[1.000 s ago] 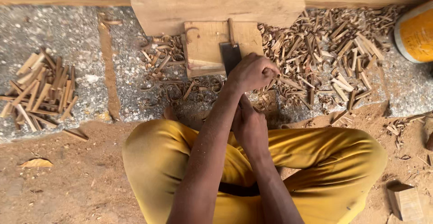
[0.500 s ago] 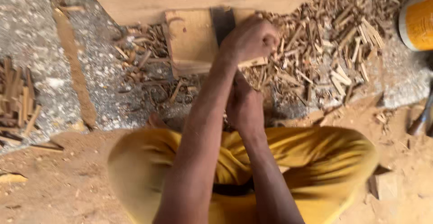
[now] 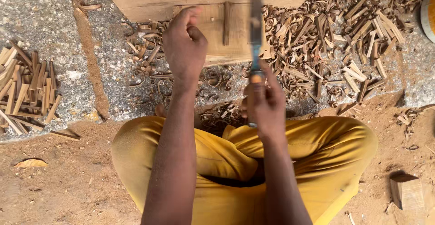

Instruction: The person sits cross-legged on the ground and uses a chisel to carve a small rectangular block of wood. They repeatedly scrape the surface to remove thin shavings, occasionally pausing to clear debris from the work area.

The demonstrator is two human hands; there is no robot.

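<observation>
Upper centre of frame | your left hand (image 3: 185, 48) pinches block (image 3: 222, 30) edge | your right hand (image 3: 265, 105) clamped on chisel (image 3: 255, 34) handle | shavings (image 3: 344, 48) upper right

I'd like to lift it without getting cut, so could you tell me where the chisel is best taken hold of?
Grip the chisel by its handle, the lower end nearest the person, where the right hand already wraps it. Come from below, on the person's side: the dark blade points away over the wooden block, so the handle is probably the safe end. The left hand rests at the block.
</observation>
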